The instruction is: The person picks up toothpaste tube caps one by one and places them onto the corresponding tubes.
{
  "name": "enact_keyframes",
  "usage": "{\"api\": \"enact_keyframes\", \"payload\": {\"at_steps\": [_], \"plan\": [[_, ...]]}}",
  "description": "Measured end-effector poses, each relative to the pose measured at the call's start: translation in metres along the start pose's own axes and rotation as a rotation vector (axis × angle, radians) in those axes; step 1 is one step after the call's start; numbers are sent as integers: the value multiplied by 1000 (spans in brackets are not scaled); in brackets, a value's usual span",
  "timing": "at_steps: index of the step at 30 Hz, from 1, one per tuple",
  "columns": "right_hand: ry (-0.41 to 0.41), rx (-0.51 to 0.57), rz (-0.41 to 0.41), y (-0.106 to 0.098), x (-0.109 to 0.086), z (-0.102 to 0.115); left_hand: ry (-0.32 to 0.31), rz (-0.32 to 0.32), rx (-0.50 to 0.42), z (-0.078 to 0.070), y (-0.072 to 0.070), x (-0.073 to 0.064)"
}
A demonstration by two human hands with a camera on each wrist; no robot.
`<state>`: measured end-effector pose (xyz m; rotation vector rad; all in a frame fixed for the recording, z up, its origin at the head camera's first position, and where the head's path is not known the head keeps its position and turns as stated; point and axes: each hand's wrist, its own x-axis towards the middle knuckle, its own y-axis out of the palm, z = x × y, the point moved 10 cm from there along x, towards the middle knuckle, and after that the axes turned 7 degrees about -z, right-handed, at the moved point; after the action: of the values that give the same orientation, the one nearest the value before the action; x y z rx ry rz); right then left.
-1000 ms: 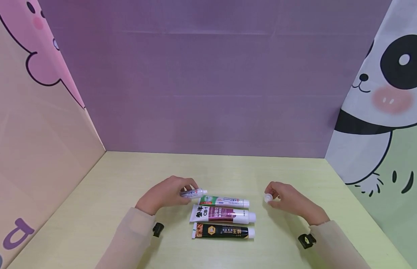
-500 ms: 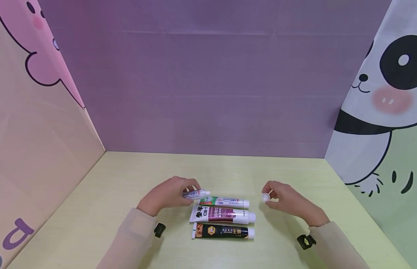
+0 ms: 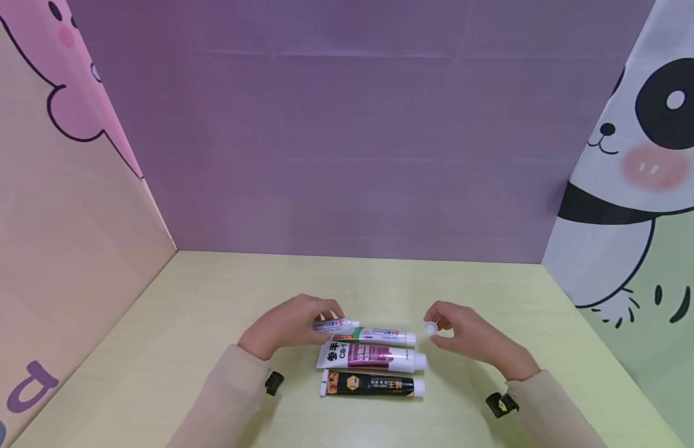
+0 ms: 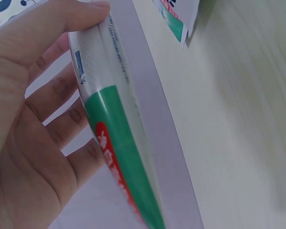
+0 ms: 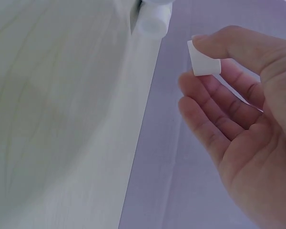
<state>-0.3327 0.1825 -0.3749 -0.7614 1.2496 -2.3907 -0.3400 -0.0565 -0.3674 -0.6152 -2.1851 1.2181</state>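
My left hand (image 3: 293, 320) grips a toothpaste tube (image 4: 119, 124), white with a green and red band, its bare nozzle pointing right in the head view. Thumb and fingers squeeze it near the nozzle end. Across a gap, my right hand (image 3: 472, 333) pinches a small white cap (image 5: 205, 62) between thumb and fingers, with its open side towards the tube. Below and between the hands lie a green-and-white toothpaste tube (image 3: 383, 336), a purple-and-white one (image 3: 375, 357) and a black one (image 3: 371, 384), all with white caps facing right.
The pale wooden table (image 3: 257, 270) meets a purple back panel (image 3: 358, 137). Side walls carry cartoon prints, a pink figure (image 3: 80, 112) on the left and a panda (image 3: 621, 186) on the right. A small black device sits at each wrist.
Both hands have drawn closer together: the left has carried its tube rightwards, the right has brought the cap leftwards. The three tubes on the table have stayed in place.
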Motion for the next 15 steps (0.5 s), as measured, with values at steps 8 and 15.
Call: {"api": "enact_keyframes", "payload": {"at_steps": [8,15], "plan": [[8,31,2,5,2,4,24,7,-31,-7,6,5],[-55,26,-20,6,3,12,-13,30,-45,-8,10,8]]}}
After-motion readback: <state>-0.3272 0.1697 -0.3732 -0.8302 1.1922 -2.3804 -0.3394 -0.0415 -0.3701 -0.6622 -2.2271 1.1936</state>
